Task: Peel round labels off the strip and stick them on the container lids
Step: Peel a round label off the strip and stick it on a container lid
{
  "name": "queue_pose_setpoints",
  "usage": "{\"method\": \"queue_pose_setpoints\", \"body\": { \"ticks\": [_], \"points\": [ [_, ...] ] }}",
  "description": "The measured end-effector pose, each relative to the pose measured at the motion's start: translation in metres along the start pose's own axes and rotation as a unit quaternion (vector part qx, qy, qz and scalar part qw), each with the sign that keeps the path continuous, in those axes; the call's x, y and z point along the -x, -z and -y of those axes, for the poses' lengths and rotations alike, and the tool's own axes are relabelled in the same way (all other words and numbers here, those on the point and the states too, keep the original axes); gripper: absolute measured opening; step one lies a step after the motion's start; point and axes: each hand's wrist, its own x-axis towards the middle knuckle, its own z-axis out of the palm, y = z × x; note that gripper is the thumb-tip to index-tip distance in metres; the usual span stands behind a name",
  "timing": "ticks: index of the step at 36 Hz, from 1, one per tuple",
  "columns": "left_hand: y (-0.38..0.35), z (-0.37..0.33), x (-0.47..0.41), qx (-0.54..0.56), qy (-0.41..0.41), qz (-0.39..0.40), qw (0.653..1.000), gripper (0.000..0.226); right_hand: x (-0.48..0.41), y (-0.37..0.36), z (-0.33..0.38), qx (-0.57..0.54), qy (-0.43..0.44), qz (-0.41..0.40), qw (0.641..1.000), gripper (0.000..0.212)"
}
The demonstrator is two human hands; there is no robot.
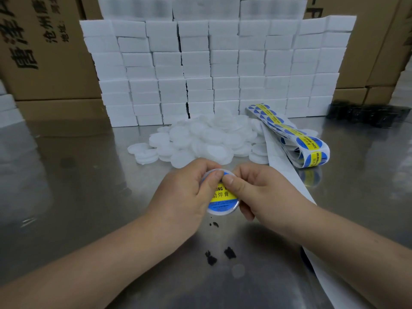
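While both thumbs press its label [223, 194], curled fingers [201, 172] grip the lid [217, 211]

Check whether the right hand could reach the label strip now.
Probably yes: the label strip lies beyond the right hand, with only its flat backing paper between. But that hand, with the left hand, grips the lid and must let go first.
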Motion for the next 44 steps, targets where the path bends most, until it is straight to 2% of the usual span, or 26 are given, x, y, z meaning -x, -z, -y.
{"method": "queue_pose_setpoints", "body": {
  "ticks": [6,10,14,17,19,24,27,32,34,36,38,41,44],
  "points": [
    [-0.001,-0.002,0.0,0.031,-0.009,-0.023,0.999,0.024,0.0,-0.002,0.002,-0.003,0.003,-0.003,1.0,0.027],
    [0.002,0.002,0.002,0.1,0.041,-0.012,0.994,0.04,0.001,0.001,0.002,-0.002,0.0,-0.023,1.0,0.03],
    [0.003,0.004,0.0,0.068,0.037,-0.005,0.997,0.012,0.0,0.005,0.001,-0.002,0.003,-0.042,0.999,0.031],
    [0.001,0.003,-0.001,0.039,0.026,0.001,0.999,0.022,-0.001,0.004,-0.001,0.002,0.001,-0.04,0.999,0.032],
    [0.002,0.004,-0.003,0.006,0.03,0.003,1.0,0.021,-0.002,0.004,-0.001,0.009,-0.003,-0.044,0.999,0.032],
    [0.007,0.019,-0.009,-0.042,0.092,-0.013,0.995,0.028,-0.007,0.008,-0.005,-0.033,-0.042,-0.085,0.995,0.032],
    [0.011,0.025,-0.011,-0.097,0.127,0.03,0.987,0.033,-0.009,0.013,-0.006,-0.045,-0.062,-0.102,0.992,0.024],
    [0.009,0.021,-0.011,-0.171,0.14,0.082,0.972,0.037,-0.009,0.015,-0.008,-0.03,-0.057,-0.118,0.991,0.014],
    [0.011,0.018,-0.011,-0.207,0.143,0.066,0.966,0.028,-0.01,0.018,-0.008,-0.036,-0.055,-0.141,0.988,0.016],
    [0.015,0.017,-0.012,-0.209,0.134,0.019,0.969,0.033,-0.012,0.024,-0.006,-0.037,-0.056,-0.166,0.984,0.018],
    [0.018,0.02,-0.013,-0.182,0.127,-0.028,0.975,0.034,-0.013,0.031,-0.004,-0.023,-0.057,-0.197,0.978,0.02],
    [0.019,0.025,-0.016,-0.175,0.135,-0.05,0.974,0.019,-0.015,0.047,-0.003,0.028,-0.054,-0.249,0.967,0.033],
    [0.019,0.032,-0.018,-0.213,0.145,-0.024,0.966,0.019,-0.018,0.058,-0.004,0.176,-0.08,-0.235,0.953,0.041]
  ]
}}
